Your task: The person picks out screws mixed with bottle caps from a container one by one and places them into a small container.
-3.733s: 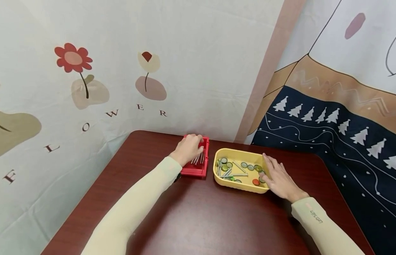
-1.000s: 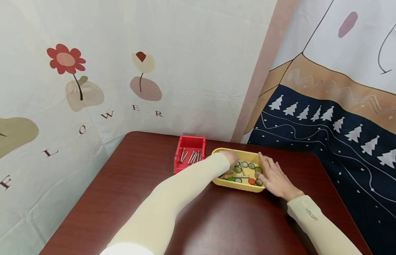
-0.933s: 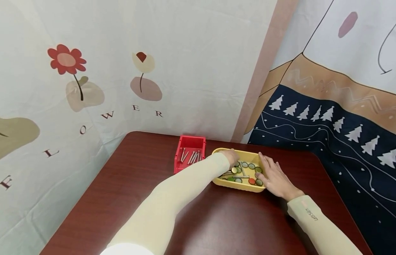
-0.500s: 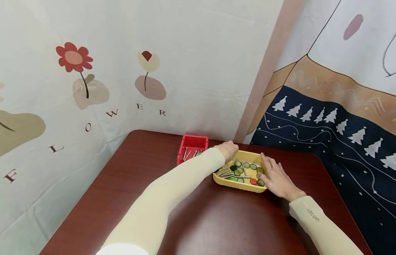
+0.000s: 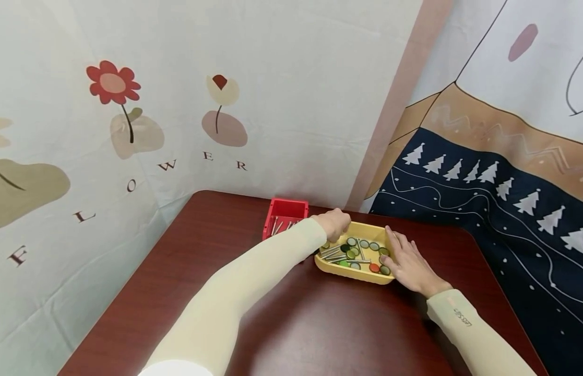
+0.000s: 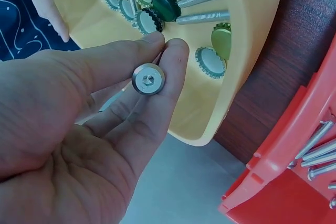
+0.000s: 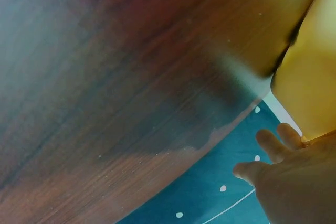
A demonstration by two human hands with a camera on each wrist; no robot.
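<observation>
Between thumb and fingertips, my left hand [image 5: 335, 223] pinches a bolt [image 6: 148, 79]; its round head with a hex socket faces the left wrist camera, and its shank is mostly hidden. This hand is over the back left of a yellow tub [image 5: 354, 274]. Inside the tub lie several long bolts [image 6: 202, 18] and loose bottle caps, among them a red cap [image 5: 374, 268] and a dark green cap [image 6: 166, 6]. My right hand [image 5: 412, 265] rests on the tub's right rim with its fingers extended.
Left of the tub stands a red bin [image 5: 291, 207] with several bolts [image 6: 318, 150] in it, partly covered by my left sleeve. Both containers stand near the back edge of the dark wooden table [image 5: 329, 324]. A printed cloth [image 5: 291, 104] hangs behind.
My left hand has gone from the red bin into the yellow tub, then up toward its back left rim, now with a bolt. My right hand has stayed at the tub's right side.
</observation>
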